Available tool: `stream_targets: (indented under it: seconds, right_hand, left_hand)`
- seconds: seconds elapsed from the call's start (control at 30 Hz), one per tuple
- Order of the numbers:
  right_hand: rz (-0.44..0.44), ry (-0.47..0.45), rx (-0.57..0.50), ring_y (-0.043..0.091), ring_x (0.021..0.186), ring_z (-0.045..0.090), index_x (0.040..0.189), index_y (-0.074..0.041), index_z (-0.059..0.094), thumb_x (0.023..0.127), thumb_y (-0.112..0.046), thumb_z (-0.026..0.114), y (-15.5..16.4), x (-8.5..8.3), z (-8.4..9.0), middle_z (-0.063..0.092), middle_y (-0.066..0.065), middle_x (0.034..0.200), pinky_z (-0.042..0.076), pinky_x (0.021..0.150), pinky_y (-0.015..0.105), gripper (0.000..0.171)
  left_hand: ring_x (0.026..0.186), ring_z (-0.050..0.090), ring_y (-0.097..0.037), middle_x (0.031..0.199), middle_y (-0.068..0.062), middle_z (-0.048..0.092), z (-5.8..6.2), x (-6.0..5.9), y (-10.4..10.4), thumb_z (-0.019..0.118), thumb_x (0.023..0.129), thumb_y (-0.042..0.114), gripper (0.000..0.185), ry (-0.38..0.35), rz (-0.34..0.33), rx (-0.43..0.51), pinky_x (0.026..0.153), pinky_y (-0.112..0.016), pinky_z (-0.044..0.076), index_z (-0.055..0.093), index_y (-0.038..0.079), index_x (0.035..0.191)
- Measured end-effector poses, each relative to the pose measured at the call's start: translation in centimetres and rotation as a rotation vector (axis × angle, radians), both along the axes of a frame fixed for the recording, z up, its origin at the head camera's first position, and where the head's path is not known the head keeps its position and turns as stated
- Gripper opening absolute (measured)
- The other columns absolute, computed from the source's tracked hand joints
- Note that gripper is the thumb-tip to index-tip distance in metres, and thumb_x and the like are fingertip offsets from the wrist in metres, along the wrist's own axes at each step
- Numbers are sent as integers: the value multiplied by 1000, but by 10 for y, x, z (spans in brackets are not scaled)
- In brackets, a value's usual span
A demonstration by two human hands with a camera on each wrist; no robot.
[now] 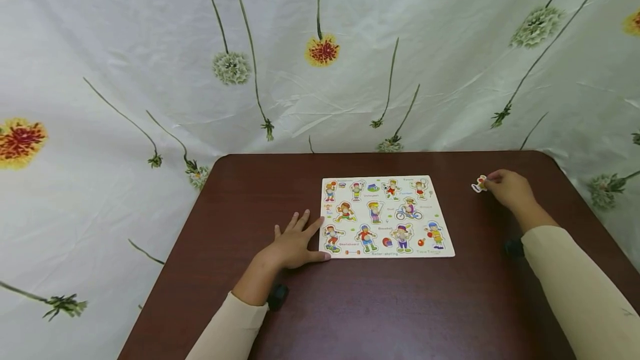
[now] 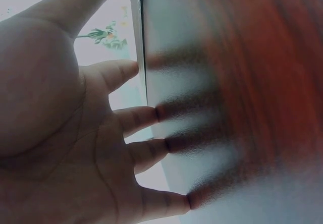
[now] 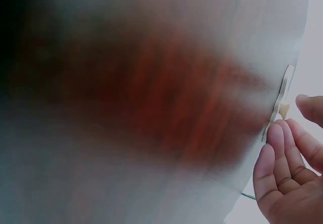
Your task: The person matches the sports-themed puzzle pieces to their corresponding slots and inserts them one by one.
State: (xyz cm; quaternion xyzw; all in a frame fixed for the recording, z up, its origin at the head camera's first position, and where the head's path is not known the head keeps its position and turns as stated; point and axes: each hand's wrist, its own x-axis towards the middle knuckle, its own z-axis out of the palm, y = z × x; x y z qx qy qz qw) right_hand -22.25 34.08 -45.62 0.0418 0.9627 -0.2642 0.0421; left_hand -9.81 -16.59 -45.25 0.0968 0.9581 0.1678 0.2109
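A white puzzle board with colourful sports figures lies on the table. My left hand rests at its left side, fingers spread, with thumb and index fingertip at the board's edge. The left wrist view shows the palm and fingertips meeting the tabletop. Right of the board, my right hand is at a small white-edged puzzle piece with a coloured figure. Seen edge-on in the right wrist view, the piece has a pale knob. Fingertips touch its near end; the thumb stands slightly apart from the knob.
The dark reddish-brown table has rounded far corners. A white cloth printed with flowers hangs behind and beside it. A dark wrist device shows below the left wrist, and another by the right wrist.
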Motion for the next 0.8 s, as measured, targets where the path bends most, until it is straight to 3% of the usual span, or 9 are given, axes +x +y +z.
stream_targets:
  seconds: [0.47,0.8]
  right_hand:
    - [7,-33,20,37,87,61,109,8,59,102,-22,59,-1,0,2,64,30,108,48,66,40,31]
    - [62,19,-27,39,93,63,111,7,61,100,-23,61,-4,7,3,66,32,112,48,69,36,32]
  left_hand:
    - [159,2,-36,172,-12,7,1,0,0,69,88,61,91,3,-2,8,116,-78,4,24,33,162]
    - [159,1,-36,172,-12,6,1,0,1,69,88,61,91,-1,4,6,116,-78,4,24,33,162]
